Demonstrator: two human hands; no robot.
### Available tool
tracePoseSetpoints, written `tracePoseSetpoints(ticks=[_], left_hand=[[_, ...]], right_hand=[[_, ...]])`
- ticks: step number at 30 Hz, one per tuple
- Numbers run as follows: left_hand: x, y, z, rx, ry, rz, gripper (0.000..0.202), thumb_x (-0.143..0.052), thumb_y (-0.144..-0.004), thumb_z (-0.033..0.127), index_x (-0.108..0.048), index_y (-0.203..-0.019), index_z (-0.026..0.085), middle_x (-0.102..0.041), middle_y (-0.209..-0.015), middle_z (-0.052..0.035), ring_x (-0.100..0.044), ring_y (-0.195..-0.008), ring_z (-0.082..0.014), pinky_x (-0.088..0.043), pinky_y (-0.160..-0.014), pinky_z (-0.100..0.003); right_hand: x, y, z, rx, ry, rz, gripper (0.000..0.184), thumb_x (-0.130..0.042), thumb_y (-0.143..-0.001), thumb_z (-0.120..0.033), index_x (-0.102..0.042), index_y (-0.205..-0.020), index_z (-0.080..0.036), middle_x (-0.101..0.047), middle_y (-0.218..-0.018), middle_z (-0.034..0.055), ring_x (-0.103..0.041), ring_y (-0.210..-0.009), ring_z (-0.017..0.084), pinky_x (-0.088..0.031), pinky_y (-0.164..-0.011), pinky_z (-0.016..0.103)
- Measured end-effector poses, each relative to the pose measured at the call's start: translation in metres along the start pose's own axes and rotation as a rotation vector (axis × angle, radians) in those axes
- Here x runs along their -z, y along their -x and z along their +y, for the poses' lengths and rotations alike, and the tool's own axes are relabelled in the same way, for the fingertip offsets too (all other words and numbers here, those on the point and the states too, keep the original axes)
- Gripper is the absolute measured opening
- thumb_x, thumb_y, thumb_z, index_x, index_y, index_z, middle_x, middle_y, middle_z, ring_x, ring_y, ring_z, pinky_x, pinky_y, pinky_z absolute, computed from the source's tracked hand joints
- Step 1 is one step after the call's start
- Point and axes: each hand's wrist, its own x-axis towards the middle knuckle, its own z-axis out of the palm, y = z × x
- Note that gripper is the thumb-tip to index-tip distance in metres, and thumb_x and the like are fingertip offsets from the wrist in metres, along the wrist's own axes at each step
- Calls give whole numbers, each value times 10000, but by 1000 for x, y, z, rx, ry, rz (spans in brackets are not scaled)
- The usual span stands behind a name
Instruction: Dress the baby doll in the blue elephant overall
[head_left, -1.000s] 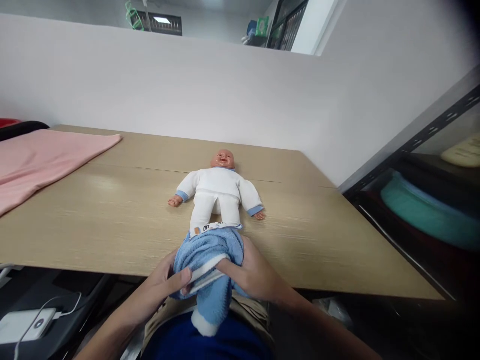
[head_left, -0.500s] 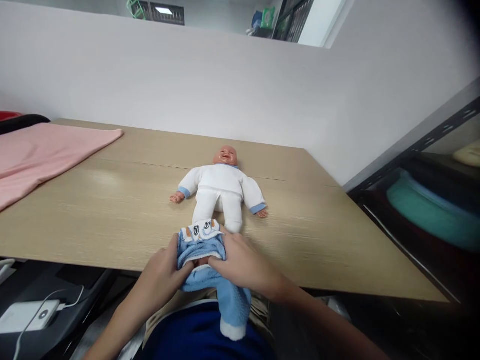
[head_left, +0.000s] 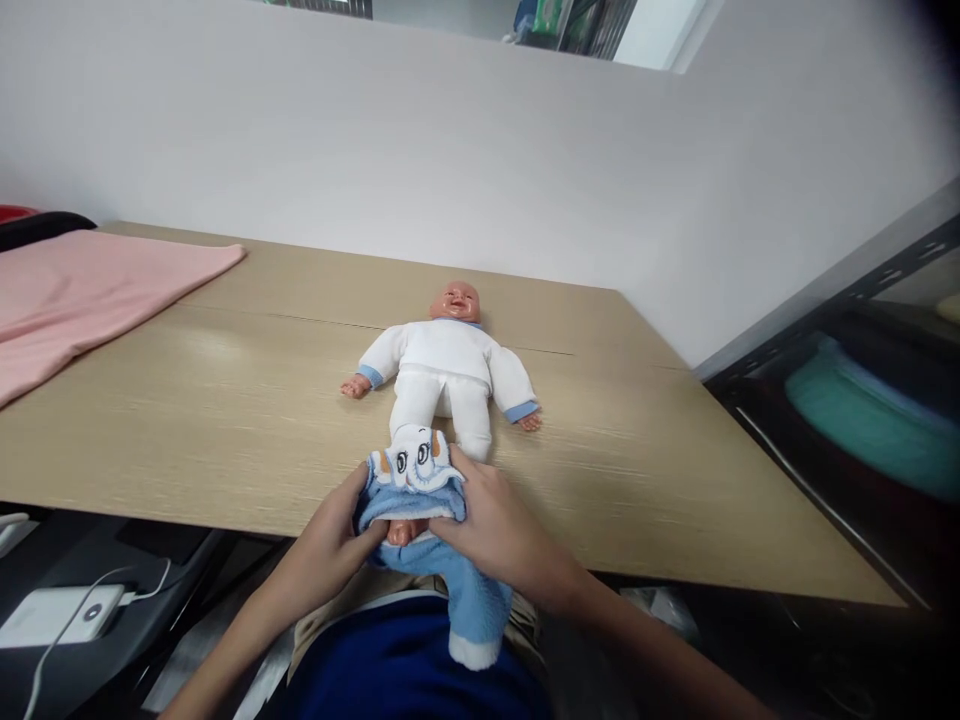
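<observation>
A baby doll (head_left: 448, 350) in a white top and white leggings with blue cuffs lies on its back, head away from me, feet toward me. At the table's near edge, blue fleece doll pants (head_left: 476, 600) with white hems and an embroidered animal face surround one of its feet (head_left: 403, 531). My left hand (head_left: 341, 535) grips the left side of the waist opening, thumb inside. On the right side, my right hand (head_left: 491, 515) pinches the same opening. One pant leg hangs down over my lap. The doll's other foot is hidden.
A pink cloth (head_left: 97, 290) lies at the left of the wooden table (head_left: 637, 430). Below the table at left is a white power bank (head_left: 64, 615) with a cable. A shelf with a teal basin (head_left: 870, 415) stands at right. A wall rises behind.
The doll's foot shows more in the pants' opening now. My hands and the pants have shifted slightly right in view, and the camera has tilted a little down.
</observation>
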Motion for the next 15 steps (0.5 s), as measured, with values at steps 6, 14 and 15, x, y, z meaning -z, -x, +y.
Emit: tracePoseSetpoints(ticks=[6, 14, 15], left_hand=[[21, -19, 5, -158, -87, -47, 425, -632, -1107, 350, -635, -1518, 242, -713, -1559, -156, -659, -1469, -363, -516, -1267, -547], [58, -78, 20, -243, -99, -281, 263, -762, -1045, 428, -816, -1207, 227, -807, -1331, -103, -706, -1293, -346, -554, -1174, -482], [60, -86, 22, -213, -60, -307, 288, -815, -1008, 466, -822, -1143, 211, -822, -1237, -92, -727, -1198, -335, -581, -1101, -457]], right_hand=[[5, -8, 8, 133, -124, 123, 388, -788, -801, -66, -741, -1153, -224, -799, -1083, 19, -743, -969, 244, -545, -874, 353], [42, -42, 28, 299, -62, -37, 177, -818, -830, -97, -707, -916, -205, -767, -921, -8, -700, -838, 206, -505, -769, 310], [48, -47, 29, 304, -71, -92, 185, -857, -842, -140, -737, -969, -201, -797, -966, 2, -726, -877, 221, -529, -801, 319]])
